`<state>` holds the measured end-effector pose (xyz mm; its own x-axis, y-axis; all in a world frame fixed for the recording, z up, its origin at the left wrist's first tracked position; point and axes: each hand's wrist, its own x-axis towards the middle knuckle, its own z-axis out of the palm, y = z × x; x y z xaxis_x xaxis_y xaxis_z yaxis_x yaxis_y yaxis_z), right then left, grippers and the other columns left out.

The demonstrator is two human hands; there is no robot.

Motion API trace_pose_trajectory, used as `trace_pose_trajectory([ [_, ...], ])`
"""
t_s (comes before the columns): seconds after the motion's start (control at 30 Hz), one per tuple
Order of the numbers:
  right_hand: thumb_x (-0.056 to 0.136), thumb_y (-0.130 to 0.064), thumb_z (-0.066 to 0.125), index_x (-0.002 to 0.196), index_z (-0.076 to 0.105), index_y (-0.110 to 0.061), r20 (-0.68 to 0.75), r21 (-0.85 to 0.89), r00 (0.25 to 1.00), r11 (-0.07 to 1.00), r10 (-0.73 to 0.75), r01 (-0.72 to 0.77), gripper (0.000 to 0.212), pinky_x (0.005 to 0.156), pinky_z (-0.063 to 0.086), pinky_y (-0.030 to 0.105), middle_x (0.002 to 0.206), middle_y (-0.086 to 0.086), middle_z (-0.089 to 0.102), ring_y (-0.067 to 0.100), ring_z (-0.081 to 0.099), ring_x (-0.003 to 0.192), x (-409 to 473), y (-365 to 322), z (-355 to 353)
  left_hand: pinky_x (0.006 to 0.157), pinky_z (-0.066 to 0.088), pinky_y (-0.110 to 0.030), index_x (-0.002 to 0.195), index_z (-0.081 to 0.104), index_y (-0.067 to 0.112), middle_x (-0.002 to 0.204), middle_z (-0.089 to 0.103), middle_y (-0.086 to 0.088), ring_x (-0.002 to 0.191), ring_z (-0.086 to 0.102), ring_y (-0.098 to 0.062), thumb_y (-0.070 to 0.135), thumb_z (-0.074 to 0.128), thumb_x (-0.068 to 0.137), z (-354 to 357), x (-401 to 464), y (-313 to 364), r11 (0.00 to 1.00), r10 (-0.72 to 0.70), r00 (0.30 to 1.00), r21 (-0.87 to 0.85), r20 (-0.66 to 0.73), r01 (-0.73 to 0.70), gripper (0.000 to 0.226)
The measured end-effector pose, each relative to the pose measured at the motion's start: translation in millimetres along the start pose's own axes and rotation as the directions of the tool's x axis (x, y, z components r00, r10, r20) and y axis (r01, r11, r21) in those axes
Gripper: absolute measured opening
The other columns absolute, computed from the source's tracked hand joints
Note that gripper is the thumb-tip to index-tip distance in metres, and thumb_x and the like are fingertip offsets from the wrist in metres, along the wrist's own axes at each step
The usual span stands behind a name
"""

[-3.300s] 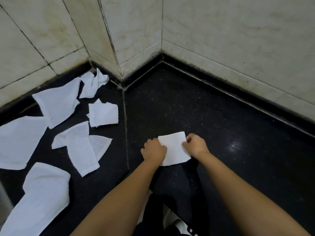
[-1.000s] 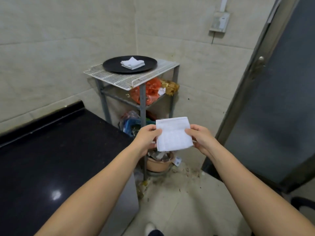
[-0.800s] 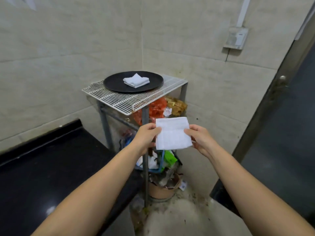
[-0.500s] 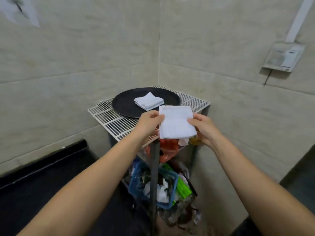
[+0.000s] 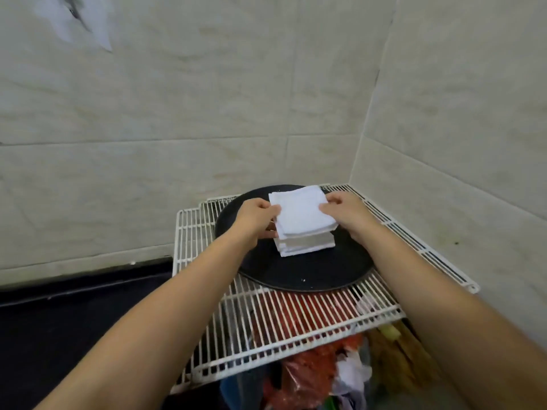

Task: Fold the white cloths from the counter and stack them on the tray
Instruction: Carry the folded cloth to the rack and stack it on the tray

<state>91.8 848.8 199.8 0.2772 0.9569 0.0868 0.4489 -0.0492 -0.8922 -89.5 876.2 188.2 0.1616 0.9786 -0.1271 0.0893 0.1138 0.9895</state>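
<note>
Hands out over the round black tray (image 5: pixel 310 273), which sits on a white wire rack shelf (image 5: pixel 296 321) tucked into the tiled wall corner. Left hand (image 5: pixel 256 216) pinches the left edge of a folded white square cloth (image 5: pixel 299 213); right hand (image 5: pixel 344 210) pinches its right edge. Cloth held flat, just above or touching the small stack of folded white cloths (image 5: pixel 305 247) near the tray's middle; contact unclear. Red plastic bags (image 5: pixel 307 371) and clutter below the rack.
</note>
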Motion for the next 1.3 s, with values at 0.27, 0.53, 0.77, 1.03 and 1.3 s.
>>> trace_pose_trajectory([
  [0.27, 0.087, -0.011, 0.058, 0.099, 0.065, -0.008, 0.148, -0.239, 0.988, 0.969, -0.033, 0.068, 0.015, 0.076, 0.042, 0.027, 0.097, 0.008, 0.065, 0.020, 0.059, 0.090, 30, 35, 6, 0.044, 0.053, -0.026, 0.068, 0.043, 0.011, 0.068, 0.055, -0.009, 0.056, 0.057, -0.019, 0.011, 0.058, 0.092, 15, 17, -29, 0.990, -0.065, 0.989, 0.114, -0.131, 0.080, 0.028],
  [0.53, 0.088, -0.012, 0.056, 0.107, 0.062, -0.002, 0.202, -0.384, 0.979, 0.918, -0.017, 0.095, 0.022, 0.081, 0.044, 0.033, 0.108, 0.013, 0.064, 0.026, 0.059, 0.097, 28, 36, 7, 0.046, 0.055, -0.027, 0.071, 0.044, 0.010, 0.073, 0.056, -0.012, 0.060, 0.059, -0.021, 0.010, 0.061, 0.090, 18, 10, -30, 0.973, -0.094, 0.979, 0.192, -0.183, 0.129, 0.026],
  [0.77, 0.092, -0.022, 0.057, 0.131, 0.050, -0.008, 0.090, -0.406, 0.989, 0.903, -0.114, 0.141, 0.042, 0.090, 0.040, 0.029, 0.129, 0.014, 0.055, 0.029, 0.054, 0.115, 14, 2, 0, 0.054, 0.054, -0.028, 0.090, 0.047, 0.013, 0.085, 0.059, -0.010, 0.069, 0.061, -0.018, 0.027, 0.056, 0.094, -3, -24, -15, 0.955, -0.049, 0.983, 0.278, -0.178, 0.098, 0.017],
  [1.03, 0.095, -0.023, 0.049, 0.127, 0.051, -0.011, 0.258, -0.298, 0.829, 0.776, -0.496, 0.556, 0.035, 0.096, 0.044, 0.042, 0.122, 0.013, 0.054, 0.029, 0.052, 0.113, -90, -71, 112, 0.056, 0.048, -0.030, 0.078, 0.048, 0.015, 0.072, 0.054, -0.005, 0.060, 0.052, -0.016, 0.014, 0.046, 0.096, -116, -145, -22, 0.957, 0.191, 0.935, 0.269, -0.298, -0.109, 0.018],
  [1.3, 0.096, -0.031, 0.045, 0.133, 0.047, -0.015, 0.472, -0.148, 0.553, 0.557, -0.687, 0.818, 0.040, 0.101, 0.038, 0.043, 0.131, 0.008, 0.050, 0.028, 0.045, 0.123, -289, -110, 308, 0.070, 0.040, -0.026, 0.101, 0.060, 0.016, 0.088, 0.061, 0.001, 0.079, 0.056, -0.017, 0.023, 0.050, 0.093, -305, -359, -110, 0.738, 0.276, 0.772, 0.641, -0.573, 0.211, 0.015],
])
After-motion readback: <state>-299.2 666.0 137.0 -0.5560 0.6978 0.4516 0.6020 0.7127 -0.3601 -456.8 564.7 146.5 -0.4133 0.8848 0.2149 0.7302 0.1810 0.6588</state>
